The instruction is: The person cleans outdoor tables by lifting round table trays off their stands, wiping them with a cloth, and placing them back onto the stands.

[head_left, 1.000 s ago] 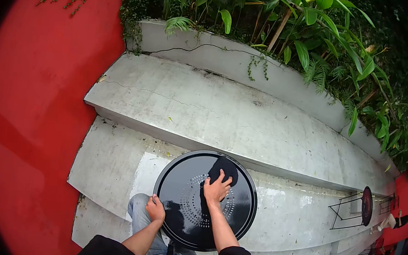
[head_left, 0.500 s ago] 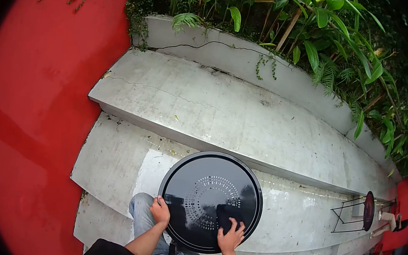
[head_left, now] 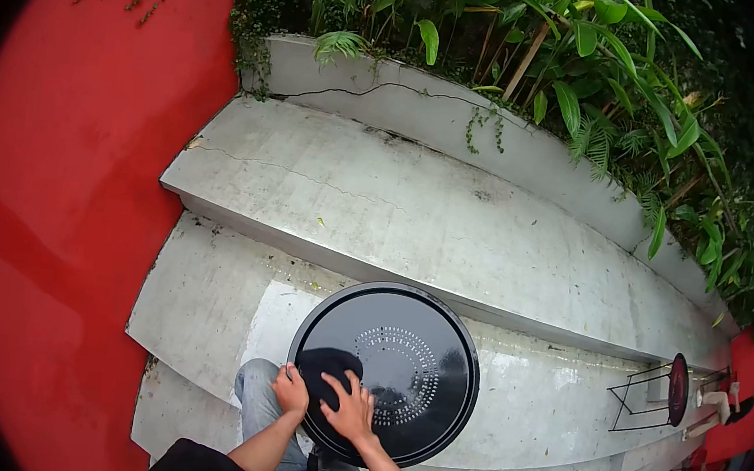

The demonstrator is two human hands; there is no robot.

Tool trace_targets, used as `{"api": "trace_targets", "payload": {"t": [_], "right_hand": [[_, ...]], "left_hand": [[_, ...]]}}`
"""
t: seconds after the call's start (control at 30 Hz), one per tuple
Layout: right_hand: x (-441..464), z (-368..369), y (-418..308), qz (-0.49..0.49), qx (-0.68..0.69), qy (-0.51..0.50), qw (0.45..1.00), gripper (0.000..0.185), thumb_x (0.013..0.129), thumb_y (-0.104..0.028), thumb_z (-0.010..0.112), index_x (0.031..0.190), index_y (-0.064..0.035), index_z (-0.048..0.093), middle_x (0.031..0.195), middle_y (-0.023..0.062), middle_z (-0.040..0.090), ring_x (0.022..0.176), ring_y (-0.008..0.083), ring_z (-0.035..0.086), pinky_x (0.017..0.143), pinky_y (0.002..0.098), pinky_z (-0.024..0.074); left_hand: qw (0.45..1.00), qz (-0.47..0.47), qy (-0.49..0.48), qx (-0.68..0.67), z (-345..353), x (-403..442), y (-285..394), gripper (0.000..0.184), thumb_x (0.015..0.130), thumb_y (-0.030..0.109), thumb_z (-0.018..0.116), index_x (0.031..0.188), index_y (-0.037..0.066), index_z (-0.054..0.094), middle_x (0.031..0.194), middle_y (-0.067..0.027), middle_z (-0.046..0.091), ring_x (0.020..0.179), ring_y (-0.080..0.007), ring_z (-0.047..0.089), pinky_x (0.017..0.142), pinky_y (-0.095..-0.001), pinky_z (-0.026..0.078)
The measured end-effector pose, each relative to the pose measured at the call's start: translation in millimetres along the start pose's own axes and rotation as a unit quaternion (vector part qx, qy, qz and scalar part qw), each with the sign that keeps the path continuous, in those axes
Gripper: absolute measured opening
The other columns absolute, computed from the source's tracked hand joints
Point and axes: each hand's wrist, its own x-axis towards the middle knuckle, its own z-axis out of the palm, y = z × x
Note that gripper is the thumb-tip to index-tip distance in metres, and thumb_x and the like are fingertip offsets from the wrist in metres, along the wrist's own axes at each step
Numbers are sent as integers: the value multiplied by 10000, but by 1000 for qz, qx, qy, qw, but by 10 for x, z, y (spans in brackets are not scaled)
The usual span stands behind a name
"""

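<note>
A round, glossy black tray (head_left: 443,396) with a raised rim and a ring pattern of pale dots lies in front of me, by my knee. My left hand (head_left: 291,391) is closed around its left rim. On the tray's left part, my right hand (head_left: 348,410) presses a dark cloth (head_left: 321,366) flat against the surface, fingers spread over it. The cloth's lower part is hidden under that hand. Both hands are close together, the right one just beside the left.
Wide pale concrete steps (head_left: 382,182) surround me, with a red floor (head_left: 62,205) on the left. Leafy plants (head_left: 584,65) overhang a low cracked wall (head_left: 365,75). To the right stand a round folding table (head_left: 678,390) with thin black legs and another person (head_left: 728,406).
My right hand has moved left across the tray with the dark cloth, from the lower right part to near my left hand. My left hand stays on the rim.
</note>
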Motion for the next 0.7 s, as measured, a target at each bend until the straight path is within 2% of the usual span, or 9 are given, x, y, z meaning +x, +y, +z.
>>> {"api": "trace_targets", "payload": {"t": [0.03,0.1,0.2,0.3,0.37,0.43,0.5,0.57,0.7], "right_hand": [[-297,-49,12,-12,-12,-24,1000,621,785,-365,756,1371,-411,556,1437,110,443,1118,371,531,915,488,421],[-794,-266,120,44,-23,-53,997,642,752,-364,771,1361,-419,573,1401,87,467,1115,365,536,909,481,416],[-1039,-557,555,153,-68,32,985,612,723,-329,756,1315,-381,609,1384,100,472,1123,369,537,919,488,411],[-520,-583,1095,260,-74,230,935,572,738,-305,723,1299,-311,613,1433,139,447,1183,401,529,958,519,407],[109,-598,1252,344,-60,278,895,586,758,-307,716,1330,-295,587,1473,152,421,1218,428,516,988,546,401],[705,-596,1146,365,-14,284,887,590,783,-317,710,1354,-306,565,1490,156,408,1225,437,510,1014,554,400],[1080,-494,902,306,-1,248,919,583,798,-332,715,1361,-305,562,1499,156,401,1234,446,503,1037,555,395],[1165,-283,686,193,-2,194,962,607,792,-322,732,1373,-332,554,1510,146,389,1208,429,513,1018,538,398],[363,-100,232,36,4,59,998,639,767,-341,760,1374,-387,562,1488,108,437,1147,376,541,954,503,417]], "left_hand": [[1000,-6,0,-3,6,-31,23,447,1021,343,449,1054,-47,664,944,-351,653,917,-545,589,850,-574,443],[999,-28,-22,-16,-20,-58,95,437,1015,332,461,1024,-55,664,927,-345,654,898,-530,604,830,-566,454],[1000,10,1,-9,19,-10,8,438,1011,312,462,962,-71,667,914,-342,656,884,-520,619,815,-558,469],[1000,-4,-10,-12,-9,-19,60,439,1011,306,460,961,-80,664,915,-343,657,881,-524,617,816,-555,471],[1000,-14,-16,-12,-1,-36,74,442,1010,304,463,964,-87,664,909,-343,657,881,-524,619,815,-553,474],[1000,-6,-5,-3,30,11,1,445,1009,305,465,961,-91,661,905,-341,657,880,-524,620,808,-551,477],[1000,10,4,-2,7,11,5,439,1009,303,465,944,-86,659,903,-338,657,874,-526,619,794,-547,479],[1000,9,6,9,-2,-14,46,435,1008,301,465,933,-82,658,903,-337,657,871,-527,619,787,-546,478],[1000,0,-10,-18,-3,-5,5,434,1009,311,467,949,-76,656,902,-346,652,878,-531,614,793,-558,469]]}}
